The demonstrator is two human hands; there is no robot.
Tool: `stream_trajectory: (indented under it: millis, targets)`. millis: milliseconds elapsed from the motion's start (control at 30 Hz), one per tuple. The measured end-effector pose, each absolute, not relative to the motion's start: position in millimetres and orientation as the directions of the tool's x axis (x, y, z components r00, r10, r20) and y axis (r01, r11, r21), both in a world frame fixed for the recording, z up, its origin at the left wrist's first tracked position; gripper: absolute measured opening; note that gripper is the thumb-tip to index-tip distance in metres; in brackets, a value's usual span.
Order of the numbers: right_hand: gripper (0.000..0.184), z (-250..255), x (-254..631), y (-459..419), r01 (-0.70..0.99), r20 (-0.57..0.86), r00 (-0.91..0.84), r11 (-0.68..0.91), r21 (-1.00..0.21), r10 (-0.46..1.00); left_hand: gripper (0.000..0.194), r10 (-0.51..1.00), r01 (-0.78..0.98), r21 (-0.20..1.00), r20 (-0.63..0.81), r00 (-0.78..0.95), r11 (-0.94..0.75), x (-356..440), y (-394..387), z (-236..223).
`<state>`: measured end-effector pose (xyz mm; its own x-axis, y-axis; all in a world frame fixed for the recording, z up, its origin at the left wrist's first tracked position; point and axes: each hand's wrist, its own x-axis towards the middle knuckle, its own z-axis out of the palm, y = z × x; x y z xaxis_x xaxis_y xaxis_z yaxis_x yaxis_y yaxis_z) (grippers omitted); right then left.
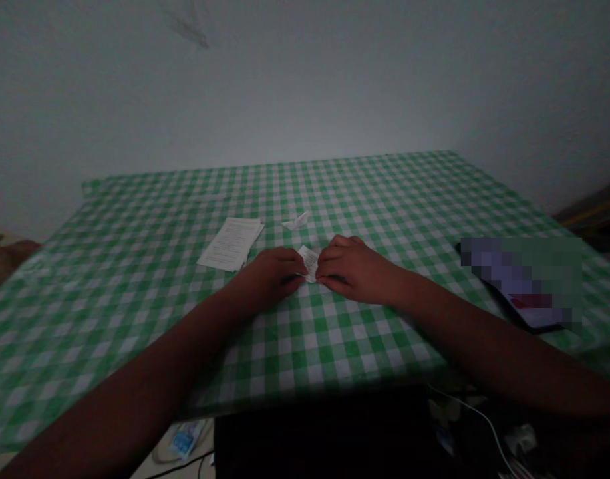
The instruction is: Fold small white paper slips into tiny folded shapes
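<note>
Head view, left hand [271,276], right hand [357,269], each grip pinching one shared slip [310,261], one paper stack [229,245]

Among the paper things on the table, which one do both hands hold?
The small printed paper, pinched between the left hand and the right hand. Neither holds the stack of printed sheets or the white folded paper beyond.

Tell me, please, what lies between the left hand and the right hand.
In the head view, a small piece of printed paper lies between the left hand and the right hand, each touching one side of it.
</note>
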<state>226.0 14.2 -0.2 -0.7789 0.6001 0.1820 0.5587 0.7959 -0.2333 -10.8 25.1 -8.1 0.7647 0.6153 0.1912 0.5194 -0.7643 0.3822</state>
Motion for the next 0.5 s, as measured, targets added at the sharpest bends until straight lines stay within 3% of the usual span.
stream_trajectory:
  millis: [233, 500]
  targets:
    - [0.020, -9, 225, 24, 0.536, 0.236, -0.747, 0.773, -0.340, 0.622, 0.015, 0.634, 0.525, 0.413, 0.189, 0.750, -0.744, -9, 19, -10]
    - [0.017, -22, 214, 28, 0.585, 0.326, -0.647, 0.722, -0.370, 0.690, 0.014, 0.673, 0.536, 0.493, 0.146, 0.725, -0.685, -7, 14, -7]
